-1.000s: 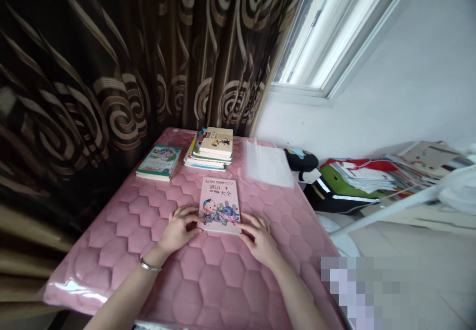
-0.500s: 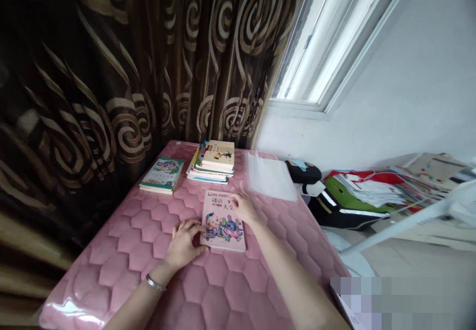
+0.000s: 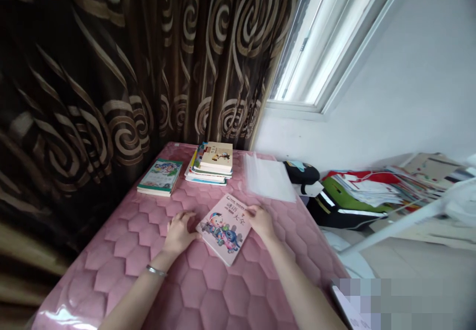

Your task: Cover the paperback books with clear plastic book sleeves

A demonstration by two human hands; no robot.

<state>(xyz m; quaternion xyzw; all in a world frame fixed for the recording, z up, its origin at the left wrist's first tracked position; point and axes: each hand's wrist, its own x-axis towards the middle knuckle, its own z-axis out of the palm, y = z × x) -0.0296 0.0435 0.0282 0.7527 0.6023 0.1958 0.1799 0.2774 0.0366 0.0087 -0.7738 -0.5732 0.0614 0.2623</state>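
A pink children's book [image 3: 223, 231] with cartoon figures on its cover lies turned at an angle on the pink quilted surface [image 3: 193, 285]. My right hand [image 3: 262, 222] grips the book's upper right edge, the fingertips on the cover. At the opposite side is my left hand [image 3: 180, 233], its thumb tip at the book's left corner and its fingers apart, curving above the quilting. A silver bracelet [image 3: 156, 271] circles my left wrist.
Behind the book stands a stack of books [image 3: 213, 164]. Green-edged books [image 3: 159, 176] lie to its left, clear plastic sheets [image 3: 269, 176] to its right. A patterned curtain [image 3: 148, 72] hangs along the left and back. Bags and papers [image 3: 357, 191] are piled beyond the right edge.
The pink book has turned clockwise from nearly straight to a slant. My right hand has moved right and down with its edge; my left hand has shifted slightly left, fingers off the cover.
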